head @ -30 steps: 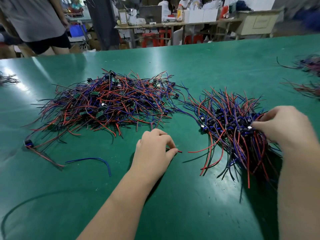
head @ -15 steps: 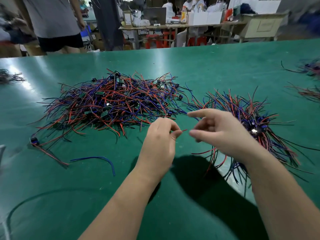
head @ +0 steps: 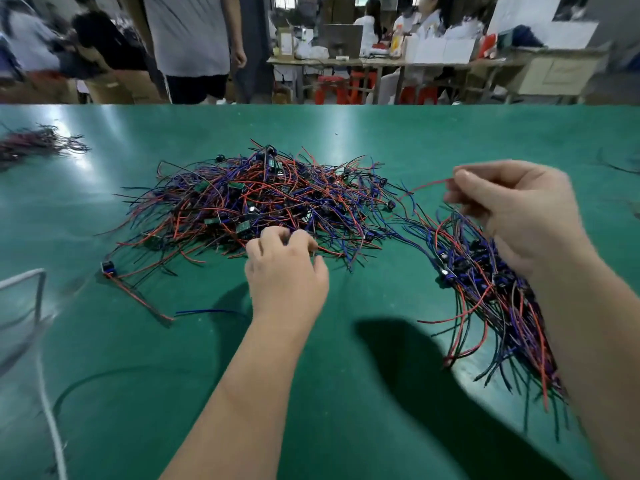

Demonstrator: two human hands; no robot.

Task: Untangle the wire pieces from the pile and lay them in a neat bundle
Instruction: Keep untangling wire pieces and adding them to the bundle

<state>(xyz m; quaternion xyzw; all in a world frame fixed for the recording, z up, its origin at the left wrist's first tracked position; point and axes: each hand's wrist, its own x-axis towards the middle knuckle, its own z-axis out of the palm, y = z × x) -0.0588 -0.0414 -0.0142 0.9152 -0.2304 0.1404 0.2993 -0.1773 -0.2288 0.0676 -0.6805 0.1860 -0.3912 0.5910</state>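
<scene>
Sorting wire pieces on a green table (head: pixel 329 133)

A tangled pile (head: pixel 259 199) of red, blue and black wire pieces is spread across the middle. A straighter bundle (head: pixel 485 306) is laid to its right. The right hand (head: pixel 519 216) is raised over the bundle, a red wire (head: pixel 426 184) pinched in its fingertips. The left hand (head: pixel 287 271) is set at the pile's near edge, fingers curled; whether anything is gripped cannot be told.
</scene>
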